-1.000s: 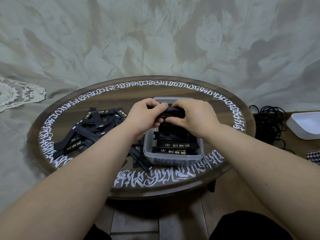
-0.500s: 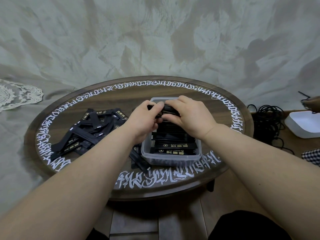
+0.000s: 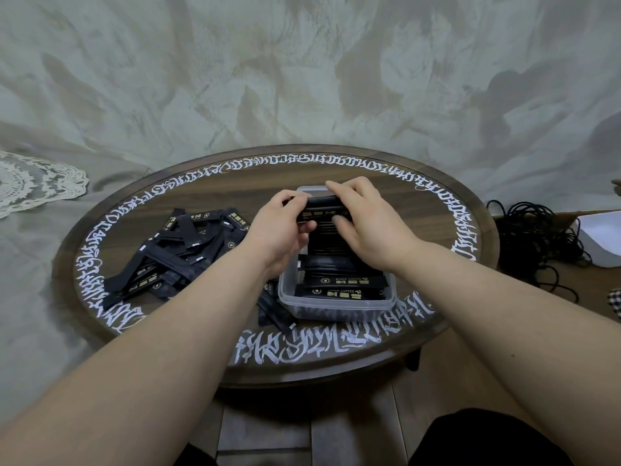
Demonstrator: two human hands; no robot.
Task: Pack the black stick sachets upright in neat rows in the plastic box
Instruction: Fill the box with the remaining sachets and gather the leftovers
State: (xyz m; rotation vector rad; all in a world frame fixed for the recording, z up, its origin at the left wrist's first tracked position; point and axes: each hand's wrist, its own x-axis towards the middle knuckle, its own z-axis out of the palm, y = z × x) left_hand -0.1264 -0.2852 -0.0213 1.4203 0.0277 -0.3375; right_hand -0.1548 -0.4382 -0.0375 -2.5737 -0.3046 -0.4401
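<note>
Sachets are bunched into 1 bundle over the far end of the plastic box, left hand and right hand each pinching an end, probably to square them up so they drop in neat. Packed rows fill the near end; the loose pile waits left on the table.

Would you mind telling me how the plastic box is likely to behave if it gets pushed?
The box would probably slide, not tip: it looks low and wide on the smooth table. Its thin clear walls likely flex. The sachets inside add a little weight.
</note>
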